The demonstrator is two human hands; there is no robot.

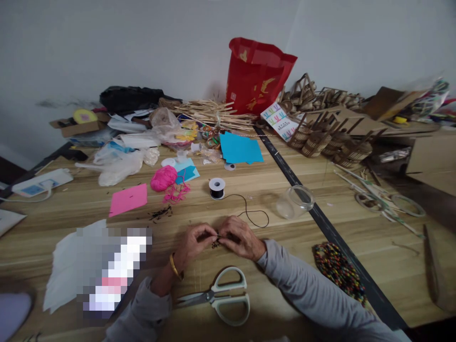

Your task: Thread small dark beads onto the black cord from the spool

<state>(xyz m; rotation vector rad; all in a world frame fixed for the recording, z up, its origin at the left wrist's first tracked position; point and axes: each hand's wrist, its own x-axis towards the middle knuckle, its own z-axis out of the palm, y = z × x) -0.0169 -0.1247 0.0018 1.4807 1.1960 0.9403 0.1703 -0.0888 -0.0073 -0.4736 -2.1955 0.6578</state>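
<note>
Thumb and fingers of my left hand (195, 244) are pinched together at the table's middle. They meet the pinched fingertips of my right hand (240, 237), and both grip a thin black cord. A small dark knotted bunch (215, 244) hangs just under the fingertips. From my right hand the black cord (245, 204) loops across the wood toward a white spool (217, 188) wound with black. White-handled scissors (223, 297) lie nearer me, blades pointing left. Short black cord pieces (160, 213) are scattered to the left.
Pink yarn (164, 178), pink paper (128, 199) and blue paper (241, 148) lie beyond my hands. A clear round container (301, 198) and a heap of colourful beads (338, 270) are at right. Small wooden buckets (315, 141) and a red bag (254, 76) stand farther back.
</note>
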